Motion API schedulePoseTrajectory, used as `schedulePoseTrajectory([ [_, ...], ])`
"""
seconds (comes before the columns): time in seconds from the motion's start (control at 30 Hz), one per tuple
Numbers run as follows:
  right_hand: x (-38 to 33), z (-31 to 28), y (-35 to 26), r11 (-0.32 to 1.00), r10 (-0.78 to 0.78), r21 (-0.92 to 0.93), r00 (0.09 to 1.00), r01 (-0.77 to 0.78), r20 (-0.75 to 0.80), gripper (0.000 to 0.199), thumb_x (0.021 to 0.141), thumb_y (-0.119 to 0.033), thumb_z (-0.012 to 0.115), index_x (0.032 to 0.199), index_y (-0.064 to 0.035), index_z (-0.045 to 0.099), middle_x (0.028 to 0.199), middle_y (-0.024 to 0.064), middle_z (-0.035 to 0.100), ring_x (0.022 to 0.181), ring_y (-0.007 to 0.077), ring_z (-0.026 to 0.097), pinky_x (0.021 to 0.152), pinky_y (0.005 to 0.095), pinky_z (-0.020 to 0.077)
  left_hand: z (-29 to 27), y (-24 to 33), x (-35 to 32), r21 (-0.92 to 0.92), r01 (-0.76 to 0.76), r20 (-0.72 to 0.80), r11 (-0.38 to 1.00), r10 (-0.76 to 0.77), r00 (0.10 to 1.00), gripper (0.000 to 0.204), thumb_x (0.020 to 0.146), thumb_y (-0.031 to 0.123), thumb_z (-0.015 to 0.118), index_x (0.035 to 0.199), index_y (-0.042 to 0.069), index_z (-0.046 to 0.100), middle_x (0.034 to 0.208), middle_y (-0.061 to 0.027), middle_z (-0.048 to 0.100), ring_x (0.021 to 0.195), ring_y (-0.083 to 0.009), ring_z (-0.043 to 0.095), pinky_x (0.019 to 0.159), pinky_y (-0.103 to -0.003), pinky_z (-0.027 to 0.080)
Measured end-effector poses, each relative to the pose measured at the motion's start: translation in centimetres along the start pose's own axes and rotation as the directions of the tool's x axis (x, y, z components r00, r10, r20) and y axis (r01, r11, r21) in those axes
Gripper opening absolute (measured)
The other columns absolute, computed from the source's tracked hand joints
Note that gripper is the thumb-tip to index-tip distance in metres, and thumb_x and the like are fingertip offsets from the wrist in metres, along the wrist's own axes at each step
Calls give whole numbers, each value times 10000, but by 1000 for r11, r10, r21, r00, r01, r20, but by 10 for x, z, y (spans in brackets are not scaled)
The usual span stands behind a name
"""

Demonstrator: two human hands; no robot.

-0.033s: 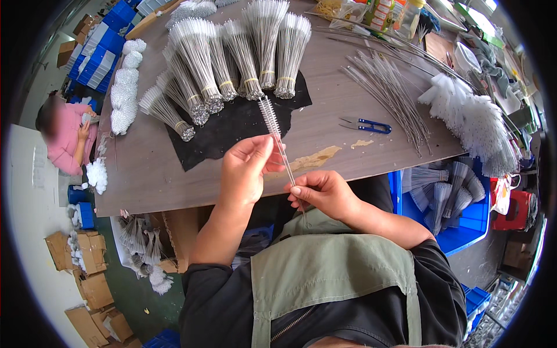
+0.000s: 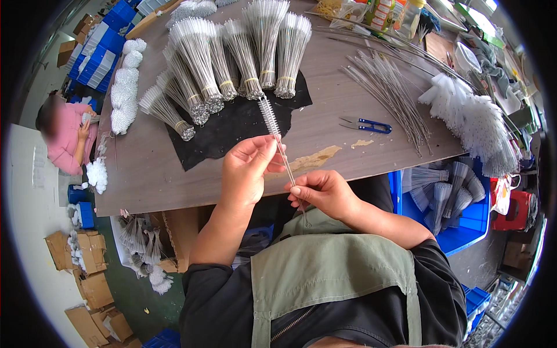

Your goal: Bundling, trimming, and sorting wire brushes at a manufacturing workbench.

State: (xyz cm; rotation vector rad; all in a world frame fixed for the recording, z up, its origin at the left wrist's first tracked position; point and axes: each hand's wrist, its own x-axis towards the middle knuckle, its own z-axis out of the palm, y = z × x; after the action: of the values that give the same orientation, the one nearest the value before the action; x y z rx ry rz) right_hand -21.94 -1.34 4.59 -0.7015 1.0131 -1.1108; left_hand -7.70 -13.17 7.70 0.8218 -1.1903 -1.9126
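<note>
Both of my hands hold one thin wire brush (image 2: 269,118) with white bristles at its far end. My left hand (image 2: 246,168) pinches the twisted wire stem just below the bristles. My right hand (image 2: 322,191) pinches the stem lower down, near my body, and the wire's tail hangs past my fingers. The brush head points away from me over a black mat (image 2: 232,130) on the brown table (image 2: 145,168). Several bundles of the same brushes (image 2: 232,52), tied with bands, lie fanned on the mat beyond the brush.
Blue-handled snips (image 2: 365,124) lie right of the mat. Loose wires (image 2: 389,87) and a heap of white fluffy brushes (image 2: 476,122) fill the table's right side. A blue bin (image 2: 458,217) stands below. A person in pink (image 2: 67,136) sits far left, above cardboard boxes (image 2: 87,272).
</note>
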Motion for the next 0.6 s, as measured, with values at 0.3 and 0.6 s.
schedulePoseTrajectory([
  [0.3, -1, 0, 1, 1000, -9, -2, 999, 9, -44, 206, 926, -137, 591, 1067, -1, 654, 855, 53, 674, 777, 105, 635, 714, 249, 529, -2, -4, -2, 20, -31, -6, 999, 31, 1000, 160, 869, 57, 628, 1014, -12, 632, 879, -111, 675, 707, -155, 650, 630, -283, 560],
  [0.6, -1, 0, 4, 998, -3, 54, 998, 7, -64, 211, 927, -147, 589, 1069, -2, 649, 869, 62, 674, 786, 119, 638, 718, 257, 524, 1, -5, -7, 0, -49, -21, 999, 49, 999, 161, 874, 58, 623, 1014, -19, 634, 884, -113, 671, 730, -166, 649, 644, -279, 557],
])
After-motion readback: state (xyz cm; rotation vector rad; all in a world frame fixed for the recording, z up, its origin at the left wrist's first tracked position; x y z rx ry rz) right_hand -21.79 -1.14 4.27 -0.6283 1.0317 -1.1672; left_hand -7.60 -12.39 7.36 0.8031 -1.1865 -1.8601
